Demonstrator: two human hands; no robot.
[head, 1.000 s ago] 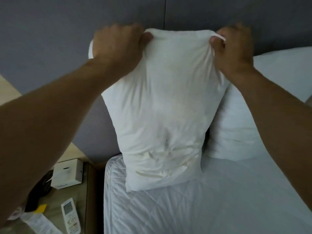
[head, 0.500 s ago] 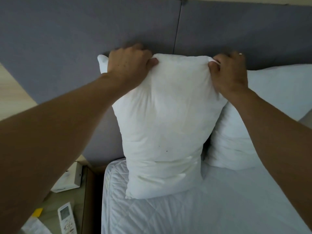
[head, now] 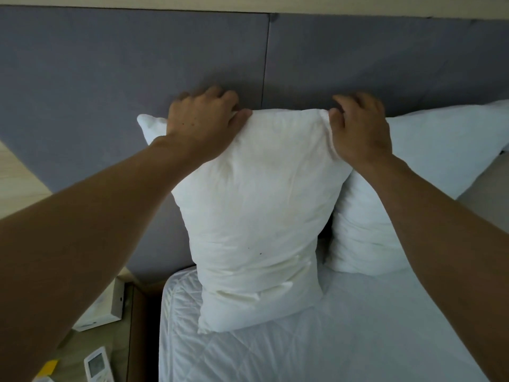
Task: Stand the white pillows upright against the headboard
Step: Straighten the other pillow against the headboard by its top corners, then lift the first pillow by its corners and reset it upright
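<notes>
A white pillow (head: 256, 216) stands upright on the mattress, its back against the grey padded headboard (head: 110, 78). My left hand (head: 202, 121) grips its top left corner and my right hand (head: 360, 128) grips its top right corner. A second white pillow (head: 429, 161) leans against the headboard to the right, partly hidden behind my right arm and touching the first pillow's side.
The white quilted mattress (head: 330, 348) fills the lower right. At the lower left a wooden bedside table (head: 121, 343) carries a white box (head: 110, 307), a white remote control (head: 97, 365) and a yellow item (head: 49, 366).
The pillow has come down from a raised hold and now rests more fully on the mattress against the headboard. Both hands came down with it, still gripping its top corners.
</notes>
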